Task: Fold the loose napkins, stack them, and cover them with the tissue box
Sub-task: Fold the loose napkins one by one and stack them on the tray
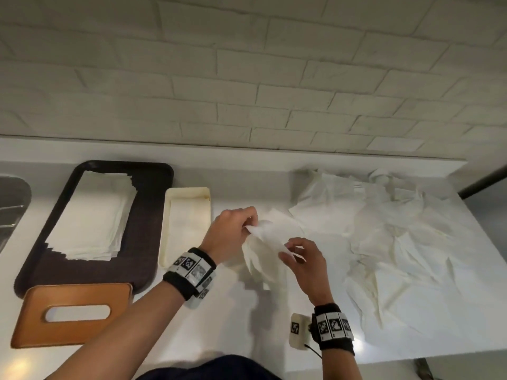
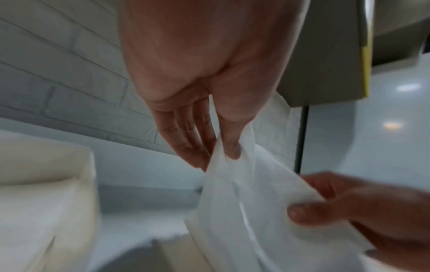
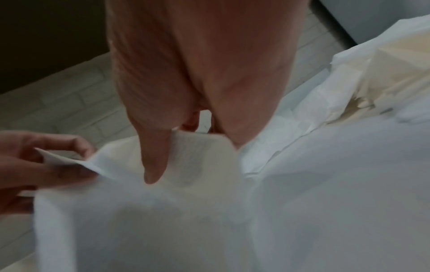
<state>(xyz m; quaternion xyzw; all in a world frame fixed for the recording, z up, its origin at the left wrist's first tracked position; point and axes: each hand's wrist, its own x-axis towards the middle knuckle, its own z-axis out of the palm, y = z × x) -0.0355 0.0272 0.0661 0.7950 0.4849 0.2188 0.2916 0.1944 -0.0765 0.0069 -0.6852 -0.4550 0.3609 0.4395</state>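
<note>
A loose white napkin [image 1: 267,248] hangs above the white counter between both hands. My left hand [image 1: 237,229] pinches its upper corner [image 2: 223,158]. My right hand [image 1: 299,256] pinches the other corner, with the thumb lying on the sheet [image 3: 197,165]. A pile of loose napkins [image 1: 397,242] is spread over the right side of the counter. Folded napkins [image 1: 96,218] are stacked on a dark tray [image 1: 153,187] at the left. The brown tissue box cover [image 1: 74,315] with an oval slot sits at the front left, overlapping the tray's near edge.
A cream rectangular tray [image 1: 188,223] lies between the dark tray and my hands. A white brick wall [image 1: 247,78] runs behind the counter. The counter's right edge [image 1: 482,242] drops off past the pile. A sink basin [image 1: 11,204] shows at far left.
</note>
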